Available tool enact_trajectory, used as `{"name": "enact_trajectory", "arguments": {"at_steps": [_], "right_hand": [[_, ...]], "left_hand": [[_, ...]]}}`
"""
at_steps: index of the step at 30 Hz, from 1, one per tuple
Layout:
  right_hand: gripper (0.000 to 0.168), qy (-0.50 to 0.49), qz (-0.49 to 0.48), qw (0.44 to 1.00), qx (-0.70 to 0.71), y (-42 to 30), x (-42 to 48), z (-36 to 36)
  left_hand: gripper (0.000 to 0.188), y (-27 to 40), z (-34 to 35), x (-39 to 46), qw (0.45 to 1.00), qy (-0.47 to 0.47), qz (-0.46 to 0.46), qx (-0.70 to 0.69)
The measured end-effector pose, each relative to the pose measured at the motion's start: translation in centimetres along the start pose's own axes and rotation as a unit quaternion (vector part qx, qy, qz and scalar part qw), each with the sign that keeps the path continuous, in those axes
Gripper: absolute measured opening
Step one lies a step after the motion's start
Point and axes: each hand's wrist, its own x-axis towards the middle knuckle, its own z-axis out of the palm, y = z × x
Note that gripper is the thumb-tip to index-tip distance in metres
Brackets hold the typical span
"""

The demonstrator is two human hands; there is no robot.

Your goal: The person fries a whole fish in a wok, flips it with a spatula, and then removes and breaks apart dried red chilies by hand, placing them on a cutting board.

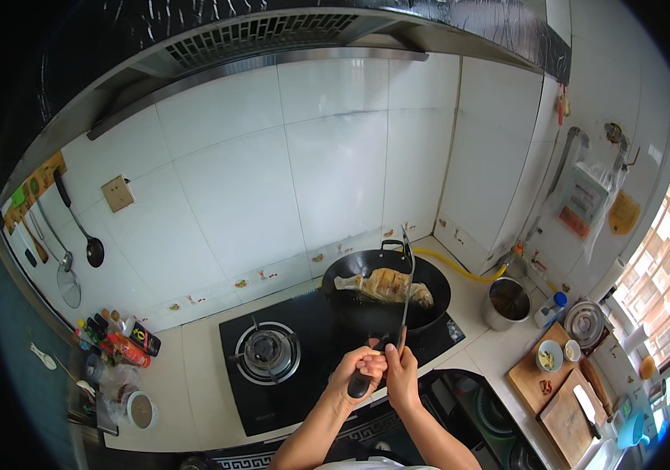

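A black wok [340,314] sits over the right side of the gas cooktop, tilted slightly in my view. In it lies a whole browned fish [386,285], scored along its side, tail to the left and head to the right. My left hand [364,370] is wrapped around the wok's black handle [359,385]. Close beside it, my right hand [400,376] grips the wooden handle of a metal spatula [408,288]. The spatula is held up edge-on in front of the wok and overlaps the fish in view; whether it touches the fish, I cannot tell.
An unlit burner [265,351] is on the left of the black cooktop [311,388]. Sauce bottles [129,346] and a bowl [142,410] stand farther left. A metal pot [506,302], a yellow hose [458,267], cutting boards [572,414] and a knife [586,408] are right.
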Motion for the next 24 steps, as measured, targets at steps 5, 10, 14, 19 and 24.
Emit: {"name": "enact_trajectory", "arguments": {"at_steps": [5, 10, 14, 19, 24], "right_hand": [[0.025, 0.010, 0.027, 1.000, -0.005, 2.2, -0.5, -0.1], [0.027, 0.012, 0.019, 1.000, -0.010, 3.7, -0.6, -0.1], [0.024, -0.043, 0.064, 0.995, -0.069, 0.6, -0.8, -2.6], [0.036, -0.024, -0.010, 0.945, -0.325, -2.4, -1.1, -7.3], [0.035, -0.094, 0.054, 0.908, -0.405, -5.2, -1.0, -8.3]], "left_hand": [[0.015, 0.1, -1.1, -0.4, 0.999, 0.003, -0.020, 0.032], [0.010, 0.4, -1.8, -0.9, 0.999, -0.011, -0.019, 0.030], [0.016, 1.2, -2.3, -1.0, 0.998, -0.003, -0.041, 0.047], [0.025, -0.2, -0.5, -1.6, 0.979, 0.064, 0.032, 0.192], [0.032, 0.8, -1.5, -1.6, 0.987, 0.044, -0.029, 0.150]]}}
